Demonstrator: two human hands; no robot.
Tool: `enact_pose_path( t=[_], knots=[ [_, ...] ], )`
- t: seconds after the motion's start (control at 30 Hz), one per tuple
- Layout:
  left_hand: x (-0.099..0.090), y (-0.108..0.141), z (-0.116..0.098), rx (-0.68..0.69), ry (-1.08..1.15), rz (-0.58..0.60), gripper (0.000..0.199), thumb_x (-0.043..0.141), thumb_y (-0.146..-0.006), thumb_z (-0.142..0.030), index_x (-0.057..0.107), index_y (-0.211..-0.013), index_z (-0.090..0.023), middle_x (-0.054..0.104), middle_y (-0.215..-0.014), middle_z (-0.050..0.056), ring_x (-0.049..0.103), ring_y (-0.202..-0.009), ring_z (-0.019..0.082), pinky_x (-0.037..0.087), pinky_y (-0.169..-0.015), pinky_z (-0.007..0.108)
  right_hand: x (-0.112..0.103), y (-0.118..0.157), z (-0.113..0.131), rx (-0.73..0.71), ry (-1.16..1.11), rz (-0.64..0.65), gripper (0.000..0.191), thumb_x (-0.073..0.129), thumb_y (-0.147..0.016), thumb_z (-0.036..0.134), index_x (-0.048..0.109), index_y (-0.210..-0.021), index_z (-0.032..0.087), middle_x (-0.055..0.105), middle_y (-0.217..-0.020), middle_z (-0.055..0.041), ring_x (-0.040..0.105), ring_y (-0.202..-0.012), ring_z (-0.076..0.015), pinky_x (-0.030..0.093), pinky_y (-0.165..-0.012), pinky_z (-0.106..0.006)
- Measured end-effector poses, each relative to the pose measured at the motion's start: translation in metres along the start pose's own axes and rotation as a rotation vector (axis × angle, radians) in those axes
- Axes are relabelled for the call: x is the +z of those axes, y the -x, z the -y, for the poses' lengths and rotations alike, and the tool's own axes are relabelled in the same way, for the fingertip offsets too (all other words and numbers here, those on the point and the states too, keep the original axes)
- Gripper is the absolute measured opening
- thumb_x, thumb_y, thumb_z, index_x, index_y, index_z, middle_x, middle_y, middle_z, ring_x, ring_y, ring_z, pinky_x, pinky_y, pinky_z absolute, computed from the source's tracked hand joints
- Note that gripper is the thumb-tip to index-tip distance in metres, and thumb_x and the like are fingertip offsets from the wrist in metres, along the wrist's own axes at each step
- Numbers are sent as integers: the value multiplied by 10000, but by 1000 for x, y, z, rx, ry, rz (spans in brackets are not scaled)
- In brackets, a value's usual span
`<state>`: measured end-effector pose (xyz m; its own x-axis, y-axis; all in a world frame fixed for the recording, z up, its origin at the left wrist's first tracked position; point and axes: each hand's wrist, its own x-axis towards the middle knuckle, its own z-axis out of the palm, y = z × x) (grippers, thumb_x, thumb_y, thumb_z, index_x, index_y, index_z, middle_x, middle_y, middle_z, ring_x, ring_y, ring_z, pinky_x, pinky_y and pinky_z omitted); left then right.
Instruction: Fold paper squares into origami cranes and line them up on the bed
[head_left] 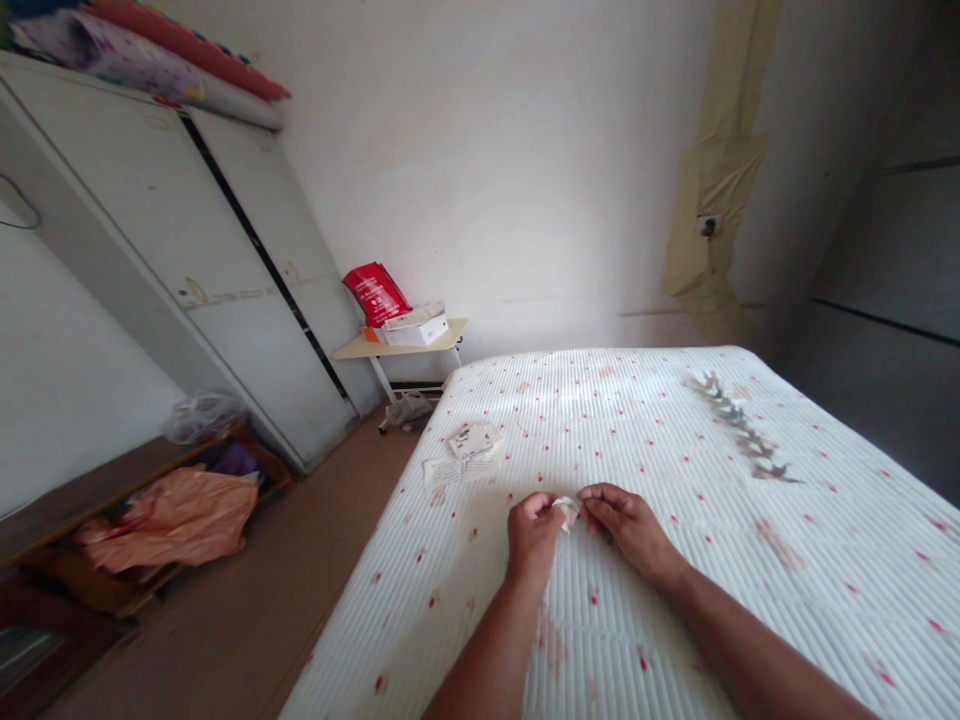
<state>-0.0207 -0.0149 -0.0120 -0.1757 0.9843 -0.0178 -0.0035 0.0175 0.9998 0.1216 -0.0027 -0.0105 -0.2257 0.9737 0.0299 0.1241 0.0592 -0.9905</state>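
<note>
A small piece of paper (568,513) is between the left hand (537,530) and the right hand (624,522), above the bed (600,620). On the bed, printed sheets (466,452) lie beyond the left hand, folded paper shapes (744,430) in a row beyond the right. Left of the bed's far end, a desk (352,349) carries a red bag (375,294).

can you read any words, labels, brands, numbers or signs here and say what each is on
Nothing is legible.
Red bag: white printing, too small and blurred to read.
Papers on the bed: printed lines and marks, too small and blurred to read.

Two hands (531,535) (a single pair), one bed (600,640), one table (356,348)
</note>
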Motion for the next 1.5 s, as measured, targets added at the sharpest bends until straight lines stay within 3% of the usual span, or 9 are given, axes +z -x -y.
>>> enact_pose_path(
  t=[0.17, 0.5, 1.0, 1.5],
  knots=[
    [-1, 1, 1, 29, -20, 31, 152, 561, -632, -255, 634, -654, -123, 550, -542, -27, 447, -516, 85, 316, -495, 180, 0, -3, -4, -33, 54, 36, 313, 501, -798, 449, 631, -832, 167, 523, -547, 28, 439, -495, -100, 336, -485, -225],
    [-2, 1, -2, 42, -69, 53, 144, 539, -623, -254, 559, -547, -133, 444, -478, -48, 372, -482, 71, 262, -469, 181, 0, -2, 1, -64, -45, 99, 273, 601, -742, 431, 636, -770, 161, 530, -575, 31, 464, -532, -93, 363, -524, -220],
    [-7, -2, 4, 1, -27, 159, 164, 582, -631, -282, 609, -608, -123, 482, -507, -46, 397, -500, 70, 276, -486, 181, -7, 0, 5, 18, -145, 198, 305, 646, -706, 444, 629, -802, 155, 602, -648, 11, 492, -540, -89, 382, -546, -224],
    [-6, 1, -4, 1, -83, 176, 187, 562, -614, -295, 586, -541, -124, 467, -473, -35, 365, -481, 73, 251, -469, 193, 0, 0, 5, -51, -61, 122, 315, 629, -691, 477, 581, -673, 166, 533, -556, 37, 465, -488, -82, 374, -504, -220]
  ],
)
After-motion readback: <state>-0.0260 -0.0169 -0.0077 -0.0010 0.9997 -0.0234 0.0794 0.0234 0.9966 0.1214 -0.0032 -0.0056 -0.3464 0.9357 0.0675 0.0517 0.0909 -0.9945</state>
